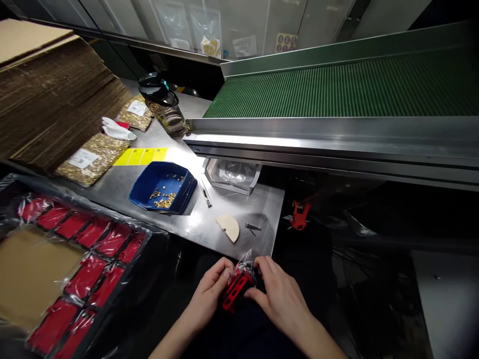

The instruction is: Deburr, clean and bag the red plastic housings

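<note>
Your left hand point(209, 291) and right hand point(279, 294) meet just below the near edge of the table point(239, 209), both gripping the plastic clip point(235, 291) between them. On the table ahead of you lies the half-disc point(229, 227), with the small screws point(252, 228) just to its right. Further left sits the tray of small parts point(163, 187). Behind it all runs the conveyor belt point(337, 89). At your far left sits the tray of bagged parts point(75, 279), with the cardboard stack point(48, 94) behind it.
</note>
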Demonstrator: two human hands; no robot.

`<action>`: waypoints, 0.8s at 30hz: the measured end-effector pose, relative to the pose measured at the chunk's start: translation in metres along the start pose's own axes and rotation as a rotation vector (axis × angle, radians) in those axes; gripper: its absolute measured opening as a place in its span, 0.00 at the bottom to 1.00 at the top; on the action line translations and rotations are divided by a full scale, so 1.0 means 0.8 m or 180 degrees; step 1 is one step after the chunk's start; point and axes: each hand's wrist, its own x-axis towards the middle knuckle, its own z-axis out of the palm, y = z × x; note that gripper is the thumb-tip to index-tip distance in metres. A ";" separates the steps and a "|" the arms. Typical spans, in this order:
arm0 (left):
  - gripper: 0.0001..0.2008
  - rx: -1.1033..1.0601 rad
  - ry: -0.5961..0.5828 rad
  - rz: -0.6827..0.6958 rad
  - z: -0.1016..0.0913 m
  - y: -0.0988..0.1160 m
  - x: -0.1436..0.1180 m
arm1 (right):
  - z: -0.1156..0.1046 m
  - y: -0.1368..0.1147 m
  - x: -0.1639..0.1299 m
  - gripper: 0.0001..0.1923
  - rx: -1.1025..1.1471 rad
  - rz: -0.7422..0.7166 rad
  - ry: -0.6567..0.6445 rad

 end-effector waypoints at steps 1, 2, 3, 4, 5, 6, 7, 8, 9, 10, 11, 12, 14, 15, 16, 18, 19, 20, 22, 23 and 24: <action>0.17 0.0151 -0.0053 0.0028 -0.002 0.002 0.002 | 0.000 0.002 0.005 0.12 -0.0035 -0.0038 -0.0143; 0.17 0.0396 -0.0035 0.0092 -0.005 0.004 0.003 | -0.001 0.003 0.009 0.09 -0.0036 -0.0083 -0.0257; 0.16 0.0725 0.0052 0.0205 -0.008 0.006 0.003 | -0.002 0.004 0.011 0.06 -0.0009 -0.0100 -0.0307; 0.15 0.1107 0.0173 0.0352 -0.012 0.009 0.002 | -0.002 0.006 0.010 0.05 0.0036 -0.0077 -0.0291; 0.14 0.1499 0.0284 0.0493 -0.016 0.011 0.001 | -0.003 0.007 0.008 0.05 0.0090 -0.0019 -0.0229; 0.13 0.1855 0.0347 0.0594 -0.020 0.014 -0.001 | -0.004 0.008 0.004 0.05 0.0149 0.0058 -0.0166; 0.12 0.2148 0.0348 0.0627 -0.024 0.016 -0.003 | -0.005 0.009 -0.001 0.06 0.0212 0.0135 -0.0127; 0.11 0.2375 0.0292 0.0589 -0.027 0.017 -0.004 | -0.006 0.011 -0.005 0.07 0.0269 0.0203 -0.0114; 0.11 0.2547 0.0211 0.0495 -0.030 0.018 -0.006 | -0.007 0.012 -0.009 0.07 0.0310 0.0255 -0.0116; 0.11 0.2678 0.0137 0.0375 -0.031 0.018 -0.007 | -0.008 0.012 -0.012 0.08 0.0324 0.0287 -0.0128; 0.10 0.2777 0.0084 0.0256 -0.031 0.018 -0.007 | -0.008 0.013 -0.015 0.08 0.0301 0.0312 -0.0139; 0.11 0.2850 0.0037 0.0145 -0.030 0.019 -0.008 | -0.008 0.013 -0.017 0.09 0.0236 0.0331 -0.0143; 0.12 0.2940 -0.0043 -0.0021 -0.026 0.021 -0.011 | -0.008 0.013 -0.020 0.10 -0.0001 0.0357 -0.0140; 0.13 0.2992 -0.0071 -0.0067 -0.023 0.025 -0.014 | -0.008 0.013 -0.022 0.11 -0.0144 0.0363 -0.0117; 0.13 0.3073 -0.0099 -0.0081 -0.020 0.030 -0.018 | -0.008 0.013 -0.025 0.12 -0.0275 0.0359 -0.0088; 0.14 0.3279 -0.0195 0.0014 -0.012 0.047 -0.030 | -0.011 0.011 -0.033 0.13 -0.0437 0.0305 -0.0028; 0.14 0.3355 -0.0281 0.0089 -0.009 0.058 -0.037 | -0.013 0.011 -0.038 0.13 -0.0444 0.0256 0.0000; 0.14 0.3390 -0.0380 0.0157 -0.005 0.069 -0.044 | -0.016 0.010 -0.043 0.14 -0.0402 0.0212 0.0025; 0.12 0.3402 -0.0437 0.0250 0.000 0.091 -0.056 | -0.026 0.008 -0.052 0.14 -0.0271 0.0198 0.0099; 0.12 0.3434 -0.0385 0.0268 0.002 0.101 -0.060 | -0.032 0.007 -0.055 0.14 -0.0215 0.0227 0.0136; 0.12 0.3481 -0.0343 0.0269 0.004 0.111 -0.062 | -0.039 0.006 -0.057 0.14 -0.0161 0.0268 0.0166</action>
